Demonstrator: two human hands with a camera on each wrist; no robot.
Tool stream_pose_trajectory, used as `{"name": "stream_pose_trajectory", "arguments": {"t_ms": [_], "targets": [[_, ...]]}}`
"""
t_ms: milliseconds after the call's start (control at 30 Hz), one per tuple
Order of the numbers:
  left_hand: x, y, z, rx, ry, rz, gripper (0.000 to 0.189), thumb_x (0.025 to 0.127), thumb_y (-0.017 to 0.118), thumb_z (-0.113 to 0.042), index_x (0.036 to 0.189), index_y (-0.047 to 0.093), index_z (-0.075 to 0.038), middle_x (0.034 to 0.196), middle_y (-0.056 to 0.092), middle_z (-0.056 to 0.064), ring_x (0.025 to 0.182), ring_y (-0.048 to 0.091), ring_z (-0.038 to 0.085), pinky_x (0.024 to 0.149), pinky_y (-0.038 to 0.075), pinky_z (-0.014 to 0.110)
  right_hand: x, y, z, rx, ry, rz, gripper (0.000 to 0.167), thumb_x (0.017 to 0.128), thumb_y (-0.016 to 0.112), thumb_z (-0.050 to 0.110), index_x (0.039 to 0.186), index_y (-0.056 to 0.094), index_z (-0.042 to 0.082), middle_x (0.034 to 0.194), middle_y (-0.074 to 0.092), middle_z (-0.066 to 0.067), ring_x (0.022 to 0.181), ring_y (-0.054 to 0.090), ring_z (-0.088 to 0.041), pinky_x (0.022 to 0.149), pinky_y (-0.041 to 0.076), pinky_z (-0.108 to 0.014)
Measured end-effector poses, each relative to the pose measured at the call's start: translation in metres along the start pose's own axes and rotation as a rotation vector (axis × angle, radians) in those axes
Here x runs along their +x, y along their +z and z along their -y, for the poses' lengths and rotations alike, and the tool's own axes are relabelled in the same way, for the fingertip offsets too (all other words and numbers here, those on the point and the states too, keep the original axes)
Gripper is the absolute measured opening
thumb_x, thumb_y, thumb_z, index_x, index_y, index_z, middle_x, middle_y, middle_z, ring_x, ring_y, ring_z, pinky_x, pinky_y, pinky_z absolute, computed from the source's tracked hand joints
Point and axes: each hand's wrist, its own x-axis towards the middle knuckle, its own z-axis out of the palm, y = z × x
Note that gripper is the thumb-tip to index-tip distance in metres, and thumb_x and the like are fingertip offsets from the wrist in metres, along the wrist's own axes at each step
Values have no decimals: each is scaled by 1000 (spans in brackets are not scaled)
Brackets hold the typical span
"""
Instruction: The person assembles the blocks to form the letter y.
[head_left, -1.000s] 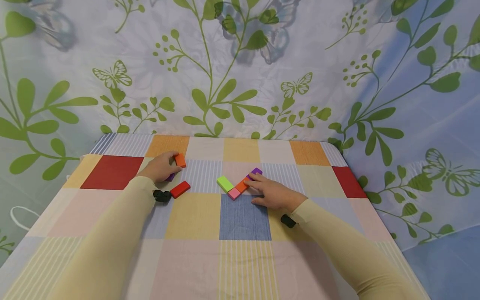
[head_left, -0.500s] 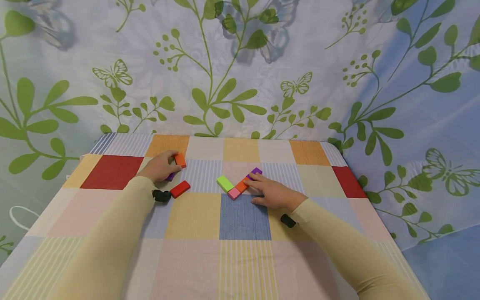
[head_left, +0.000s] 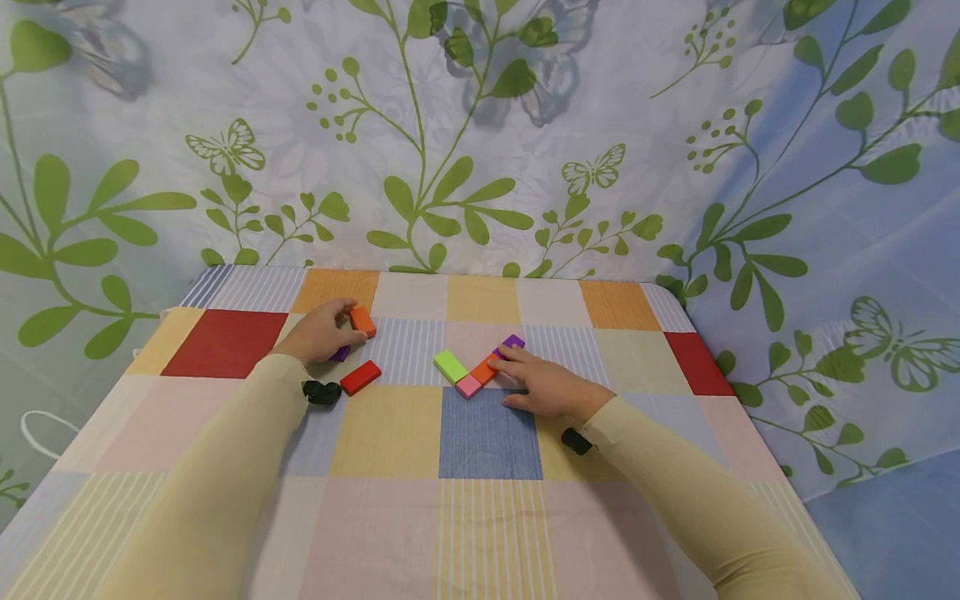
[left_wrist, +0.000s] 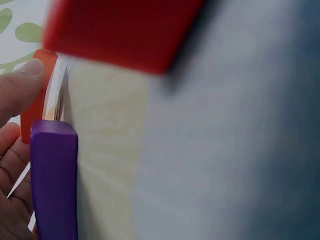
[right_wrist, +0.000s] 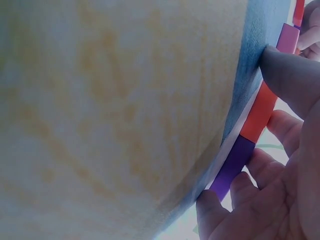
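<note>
At the left of the head view, my left hand (head_left: 318,332) pinches an orange block (head_left: 363,322) between thumb and fingers. A purple block (head_left: 341,353) lies partly hidden under that hand; the left wrist view shows its long side. Nearer me is a red block (head_left: 361,377). My right hand (head_left: 551,387) rests beside a row made of a pink block (head_left: 468,386), a second orange block (head_left: 482,372) and a second purple block (head_left: 514,342), its loosely spread fingertips touching the row. A lime green block (head_left: 450,367) meets the pink end at an angle, forming a V.
A patchwork cloth (head_left: 487,533) covers the table. Behind it hangs a leaf-and-butterfly curtain (head_left: 480,242). Black wrist cameras sit under both sleeves, the left camera (head_left: 322,392) close to the red block. A white cord (head_left: 37,437) loops beyond the left edge.
My left hand and the orange block in it have shifted very slightly to the right. The right hand and the V of blocks stay where they were.
</note>
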Motion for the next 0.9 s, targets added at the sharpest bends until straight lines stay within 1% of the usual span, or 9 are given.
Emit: {"name": "stream_pose_trajectory", "arguments": {"t_ms": [100,233,433,567,733,900], "targets": [[0,1,0,4,22,0,81,97,74,-36,163,35,-8,154,48,23,143,44,43,121,37,63,-1,0,0,0,-1,-1,78,100,72,36,166,34,19,177,18,-9,163,22,-33,129,29,-50],[-1,1,-1,6,37,2,80,97,74,-34,162,37,-5,152,50,24,141,45,43,120,37,63,-1,-1,0,2,-5,-1,78,100,72,36,166,34,19,177,19,-10,163,21,-32,129,28,-50],[-1,-1,-2,-6,43,6,76,96,74,-29,159,40,-1,149,53,23,136,49,41,118,42,60,-2,-2,0,-2,-3,1,79,100,73,37,166,34,19,177,19,-9,164,20,-32,129,27,-50],[-2,-3,-2,-10,42,-4,75,95,74,-29,157,42,-2,147,53,23,134,50,41,116,44,60,-1,-1,1,2,-1,4,79,100,73,37,166,34,20,177,18,-9,164,19,-32,130,27,-50],[-2,-3,-1,-42,32,-11,74,95,74,-28,156,42,-4,146,53,22,133,51,41,115,46,59,-1,-1,1,2,-1,2,79,100,72,36,166,33,19,177,18,-9,163,20,-33,129,28,-50],[-1,-3,-2,-60,44,-8,74,94,76,-31,155,43,-4,143,55,21,131,54,39,112,49,56,-2,-3,2,11,6,10,79,100,73,36,166,33,20,177,17,-9,164,19,-32,130,27,-50]]}}
